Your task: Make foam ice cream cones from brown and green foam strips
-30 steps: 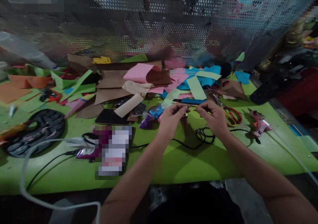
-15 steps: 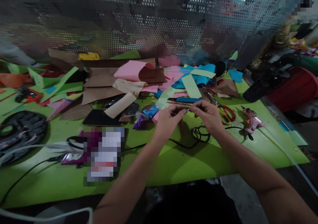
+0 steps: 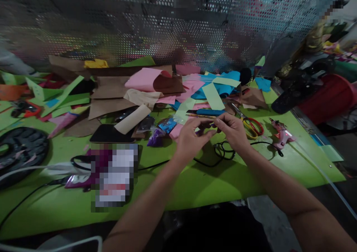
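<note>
Above the green table [image 3: 212,188], my left hand [image 3: 193,136] and my right hand [image 3: 232,130] meet at the fingertips. A tiny dark, purplish thing shows at the right fingertips, which are pinched together; it is too small to name. The left thumb and fingers are curved and somewhat parted beside it, and whether they touch it is unclear. Just behind the hands lie a blue cutter-like tool [image 3: 208,111] and a pencil [image 3: 195,115]. Red and yellow scissors [image 3: 253,127] rest right of my right hand. A black cable [image 3: 224,151] lies coiled below the hands.
A pink glue gun [image 3: 284,138] stands at the right. Bags of purple [image 3: 155,138] and blue bits [image 3: 167,125] lie left of my hands, with a black phone [image 3: 111,133] beyond. Coloured paper and brown sheets [image 3: 108,108] line the mesh wall. A black round tray [image 3: 23,151] sits far left.
My left thumb has lowered and its fingers have parted more from the thumb. My right hand has shifted slightly and stays pinched. The whole view has moved a little.
</note>
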Demonstrator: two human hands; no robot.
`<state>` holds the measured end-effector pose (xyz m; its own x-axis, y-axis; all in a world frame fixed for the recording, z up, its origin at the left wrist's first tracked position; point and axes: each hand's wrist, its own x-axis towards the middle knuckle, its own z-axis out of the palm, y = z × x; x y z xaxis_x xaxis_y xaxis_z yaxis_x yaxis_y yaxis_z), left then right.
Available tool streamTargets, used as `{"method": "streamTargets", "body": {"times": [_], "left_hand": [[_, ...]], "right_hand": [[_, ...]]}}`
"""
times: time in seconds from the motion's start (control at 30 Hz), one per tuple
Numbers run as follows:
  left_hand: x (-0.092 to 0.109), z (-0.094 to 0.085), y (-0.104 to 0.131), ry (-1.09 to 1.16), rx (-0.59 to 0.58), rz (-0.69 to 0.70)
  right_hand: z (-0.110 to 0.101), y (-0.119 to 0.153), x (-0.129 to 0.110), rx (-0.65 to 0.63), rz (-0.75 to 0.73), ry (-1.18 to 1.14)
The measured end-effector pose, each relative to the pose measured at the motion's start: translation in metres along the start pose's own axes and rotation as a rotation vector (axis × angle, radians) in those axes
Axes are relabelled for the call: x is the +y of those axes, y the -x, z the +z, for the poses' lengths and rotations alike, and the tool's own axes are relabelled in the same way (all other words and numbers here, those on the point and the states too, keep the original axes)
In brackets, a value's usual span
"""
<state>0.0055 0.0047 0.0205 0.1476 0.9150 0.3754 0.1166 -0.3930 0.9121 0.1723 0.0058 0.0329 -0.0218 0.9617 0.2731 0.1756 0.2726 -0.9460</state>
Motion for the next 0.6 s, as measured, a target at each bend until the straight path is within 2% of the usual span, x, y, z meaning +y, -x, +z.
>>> {"method": "streamTargets", "body": {"times": [0.07,0.17,0.43,0.6], "left_hand": [[0.0002,0.0005,0.0020,-0.120,0.029,0.092],[0.0025,-0.0002,0.0031,-0.176,0.067,0.140],[0.0092,-0.0042,0.0018,-0.053,0.043,-0.050],[0.0076,-0.0042,0.0019,-0.018,0.056,-0.091]], "right_hand": [[0.0009,0.0007,-0.0002,-0.006,0.002,0.009],[0.0013,0.0011,-0.0012,-0.028,-0.001,0.013],[-0.0042,0.0007,-0.0019,-0.012,-0.021,-0.008],[-0.0009,0.0030,-0.0031,-0.054,-0.163,0.077]]}}
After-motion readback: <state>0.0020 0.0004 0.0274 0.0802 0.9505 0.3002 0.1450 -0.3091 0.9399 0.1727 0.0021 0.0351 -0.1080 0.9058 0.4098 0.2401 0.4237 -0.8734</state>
